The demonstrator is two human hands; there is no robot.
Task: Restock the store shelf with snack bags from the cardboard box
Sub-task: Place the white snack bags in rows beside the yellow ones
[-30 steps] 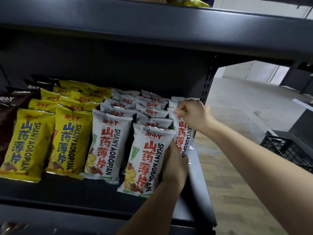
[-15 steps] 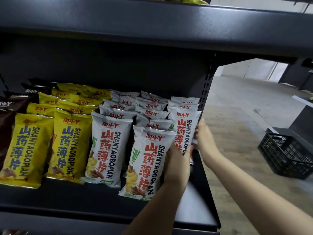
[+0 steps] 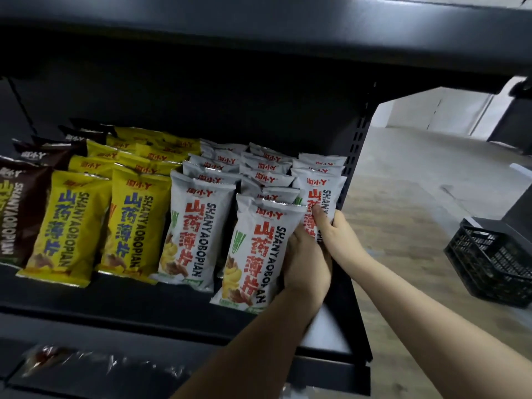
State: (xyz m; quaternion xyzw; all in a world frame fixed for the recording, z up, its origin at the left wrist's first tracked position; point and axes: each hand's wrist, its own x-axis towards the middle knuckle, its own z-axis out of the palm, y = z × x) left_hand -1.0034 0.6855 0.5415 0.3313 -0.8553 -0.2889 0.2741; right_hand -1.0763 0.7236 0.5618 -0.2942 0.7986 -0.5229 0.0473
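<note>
Both hands — left (image 3: 306, 262), right (image 3: 336, 237) — clasp white bags (image 3: 259, 249) at the shelf's (image 3: 184, 309) right end; light, crinkly, slippery — we'd hold their sides.

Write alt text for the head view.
Two bare hands straighten white snack bags at the right end of a dark store shelf: the left hand holds the front white bag, the right hand the rightmost white bag.
</note>
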